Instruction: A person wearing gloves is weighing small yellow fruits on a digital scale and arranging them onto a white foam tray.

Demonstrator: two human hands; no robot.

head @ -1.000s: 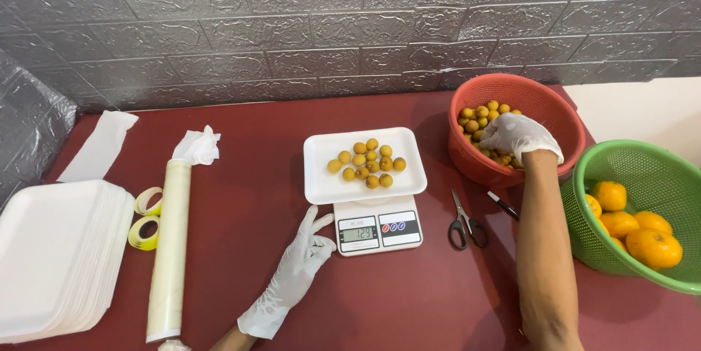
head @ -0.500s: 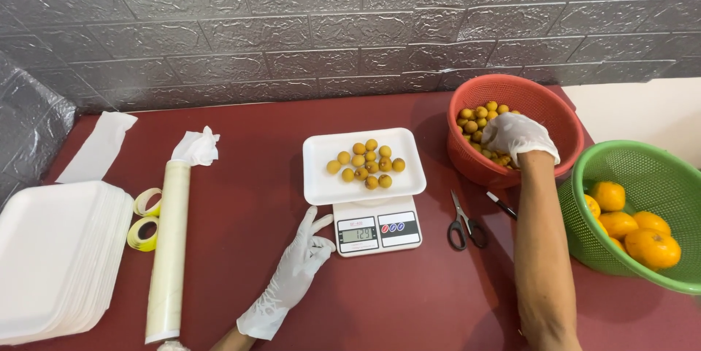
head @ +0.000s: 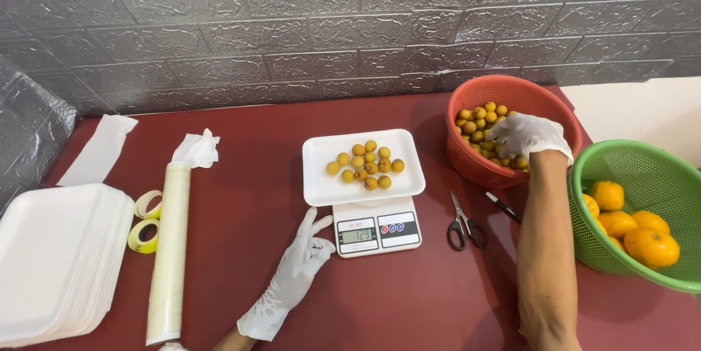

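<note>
In the head view, your right hand [head: 527, 136] is reaching over the near rim of the red basket [head: 467, 157] at the far right of the table [head: 241, 198], its gloved fingers curled down among the small yellow fruits [head: 478, 123] heaped inside. You cannot tell whether that grip is pinching any fruit, because the glove is hiding the fingertips. The fruits are lying directly under and just to the left of this hand, so your right hand is far nearer to them than your left. The white tray [head: 363, 167] they sit beside is lying to the left of the basket, its long axis running left to right, resting on the digital scale [head: 376, 232]. About 11 of the same fruits are clustered in the middle of that tray.

Your left hand [head: 298, 271] is lying flat on the table with fingers spread, holding nothing, its fingertips just beside the left edge of the scale.

The green basket [head: 657, 168] at the near right is holding several oranges [head: 635, 223]. Black scissors [head: 464, 223] are lying between the scale and the red basket. At the left, a roll of cling film [head: 169, 249], 2 tape rolls [head: 146, 221] and a stack of white trays [head: 51, 263] are waiting.
</note>
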